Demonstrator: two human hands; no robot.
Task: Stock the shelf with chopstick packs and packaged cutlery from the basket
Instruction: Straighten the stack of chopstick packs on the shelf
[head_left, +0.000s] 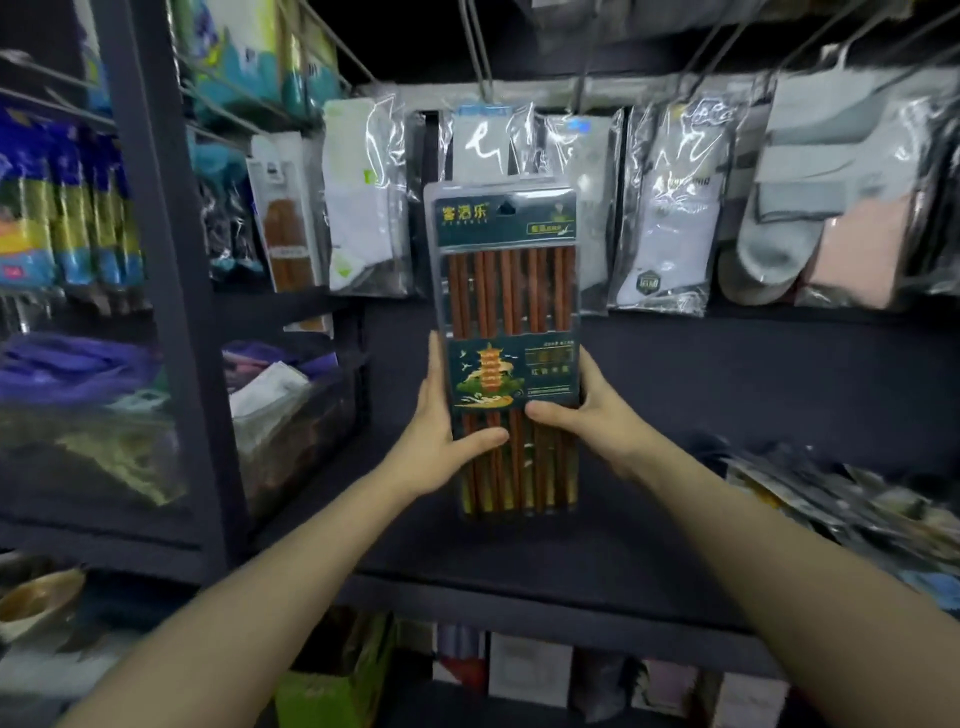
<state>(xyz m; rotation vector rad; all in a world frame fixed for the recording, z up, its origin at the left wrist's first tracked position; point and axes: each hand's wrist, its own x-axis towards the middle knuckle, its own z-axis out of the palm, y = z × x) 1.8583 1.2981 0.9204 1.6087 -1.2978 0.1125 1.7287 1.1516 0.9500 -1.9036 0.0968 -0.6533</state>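
A clear chopstick pack (506, 291) with brown chopsticks and a dark green printed card stands upright in front of me, above the dark shelf (519, 551). My left hand (436, 436) grips its lower left edge, thumb across the front. My right hand (587, 410) grips the lower right edge, thumb also on the front. The pack's top edge overlaps the hanging sock packs behind it. A second, narrower chopstick pack (285, 228) hangs at the back left. No basket is in view.
Bagged socks (670, 218) hang from hooks along the back wall. A dark bin (291, 415) of mixed packets sits on the shelf at left. Loose flat packets (852, 499) lie on the shelf at right. A dark upright post (166, 260) divides the left bay.
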